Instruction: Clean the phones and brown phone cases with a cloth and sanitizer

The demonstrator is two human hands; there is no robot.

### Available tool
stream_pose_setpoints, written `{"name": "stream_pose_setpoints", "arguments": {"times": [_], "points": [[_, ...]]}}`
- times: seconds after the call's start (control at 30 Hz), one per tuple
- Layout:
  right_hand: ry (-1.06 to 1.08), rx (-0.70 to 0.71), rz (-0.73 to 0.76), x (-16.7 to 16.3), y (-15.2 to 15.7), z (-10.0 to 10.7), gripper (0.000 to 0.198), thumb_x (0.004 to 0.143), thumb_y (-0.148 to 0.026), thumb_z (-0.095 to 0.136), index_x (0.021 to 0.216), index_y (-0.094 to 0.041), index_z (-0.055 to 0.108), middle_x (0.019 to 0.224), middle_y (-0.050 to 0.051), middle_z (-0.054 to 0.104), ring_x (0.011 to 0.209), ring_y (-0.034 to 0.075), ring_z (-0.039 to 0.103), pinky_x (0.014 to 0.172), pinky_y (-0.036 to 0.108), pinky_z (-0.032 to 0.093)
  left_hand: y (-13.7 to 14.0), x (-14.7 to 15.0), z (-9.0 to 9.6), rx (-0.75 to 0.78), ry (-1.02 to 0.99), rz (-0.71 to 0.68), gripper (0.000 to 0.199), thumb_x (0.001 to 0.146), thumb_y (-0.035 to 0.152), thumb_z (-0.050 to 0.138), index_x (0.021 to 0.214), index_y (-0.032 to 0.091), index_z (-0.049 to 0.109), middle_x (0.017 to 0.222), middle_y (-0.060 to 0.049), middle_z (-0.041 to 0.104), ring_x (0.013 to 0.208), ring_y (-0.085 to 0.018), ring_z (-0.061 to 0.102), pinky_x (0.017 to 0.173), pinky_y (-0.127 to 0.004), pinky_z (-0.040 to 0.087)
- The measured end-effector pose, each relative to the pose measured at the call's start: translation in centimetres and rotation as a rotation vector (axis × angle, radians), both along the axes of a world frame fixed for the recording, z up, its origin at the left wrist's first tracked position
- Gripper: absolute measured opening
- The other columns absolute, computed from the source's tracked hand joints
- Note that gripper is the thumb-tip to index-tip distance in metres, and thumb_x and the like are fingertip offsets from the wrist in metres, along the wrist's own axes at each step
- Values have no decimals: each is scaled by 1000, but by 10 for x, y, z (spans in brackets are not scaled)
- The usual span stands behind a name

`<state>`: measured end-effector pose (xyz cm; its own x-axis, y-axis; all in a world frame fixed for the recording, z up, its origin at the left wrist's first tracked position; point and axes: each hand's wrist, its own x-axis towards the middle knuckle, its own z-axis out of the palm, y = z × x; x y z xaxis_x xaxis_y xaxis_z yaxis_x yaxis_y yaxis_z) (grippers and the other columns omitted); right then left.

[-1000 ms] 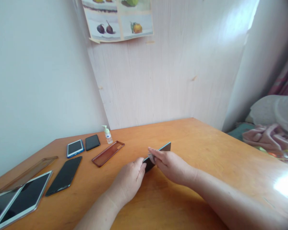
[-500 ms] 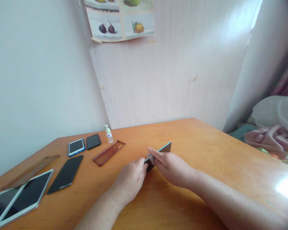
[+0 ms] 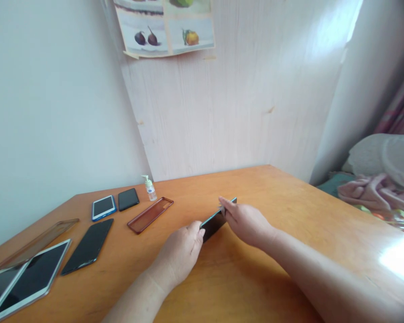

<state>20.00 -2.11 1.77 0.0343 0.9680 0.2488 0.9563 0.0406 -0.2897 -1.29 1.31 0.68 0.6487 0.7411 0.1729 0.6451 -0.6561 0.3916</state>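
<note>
- Left hand is gripping near end of dark phone, thumb on the face toward the viewer, fingers closing around the end.
- Right hand is pinching small pale wipe at the phone's upper edge, toward the far end; fingers are extending over that edge.
- Phone is standing on its long side, tilting, between both hands, in front of the person over wooden table; can't tell if lower edge is touching the wood.
- Reddish-brown case is lying left of the phone, well apart from the hands.
- Pump bottle is standing upright just behind that case.
- Small black phone and blue-cased phone are lying side by side, farther left.
- Long black phone is lying nearer, beside white-framed tablet.
- Clear brownish case is lying at the tablet's far side.
</note>
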Motion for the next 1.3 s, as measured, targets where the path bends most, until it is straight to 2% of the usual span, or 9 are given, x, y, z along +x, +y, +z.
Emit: {"name": "stream_pose_setpoints", "arguments": {"times": [0.13,0.33,0.4,0.6,0.7,0.9,0.97,1.17,1.3], "points": [[-2,-18,-124,15,9,1,51,99,-31,32,146,-17,45,108,18,73,97,31,70,77,37,48,0,1,1,2,5,0,25,102,34,30,86,22,46,78,-3,63,69,-18,59,60,-27,33],[77,41,303,-26,-14,-4,50,99,-31,34,147,-23,43,110,11,74,94,23,71,76,29,49,1,0,-2,-23,-33,-1,24,102,32,31,86,22,47,84,-5,66,74,-19,62,62,-27,35],[60,47,331,-29,-16,-4,49,98,-30,35,147,-25,43,111,10,74,95,23,71,77,29,50,2,-1,-2,-25,-36,-3,23,102,31,31,88,23,48,85,-5,66,75,-19,62,62,-27,35],[-16,-28,-139,17,9,2,48,98,-32,33,141,-20,50,108,16,74,97,30,70,79,38,49,0,0,-1,4,-5,-11,25,103,35,30,90,23,48,80,-3,63,73,-19,60,62,-27,34],[-20,-32,-190,24,13,1,49,97,-29,34,142,-19,48,111,17,73,101,31,69,81,39,49,0,-1,-1,8,-3,-5,25,103,36,29,90,23,47,79,-3,62,73,-19,60,62,-27,33],[23,33,234,-17,-9,-4,49,97,-27,35,146,-25,44,109,10,74,95,23,71,80,30,50,1,-1,-3,-7,-9,7,24,102,34,31,86,23,45,80,-4,64,71,-18,59,60,-27,33],[28,41,298,-21,-12,-4,48,98,-28,35,145,-27,44,113,9,74,98,21,70,82,29,50,1,0,-3,-10,-10,10,24,102,33,32,86,22,46,82,-4,64,71,-18,60,60,-27,33],[206,39,-85,22,12,-6,46,94,-31,43,138,-22,54,112,16,72,100,31,68,84,41,47,-1,0,1,-7,8,-8,26,103,36,29,89,22,47,80,-4,63,72,-18,60,62,-28,34],[384,99,-182,45,25,-6,46,90,-29,45,134,-17,54,100,14,73,88,25,67,74,34,48,-1,-1,2,-8,24,9,26,102,36,30,85,22,45,76,-2,61,69,-18,58,60,-28,33]]}}
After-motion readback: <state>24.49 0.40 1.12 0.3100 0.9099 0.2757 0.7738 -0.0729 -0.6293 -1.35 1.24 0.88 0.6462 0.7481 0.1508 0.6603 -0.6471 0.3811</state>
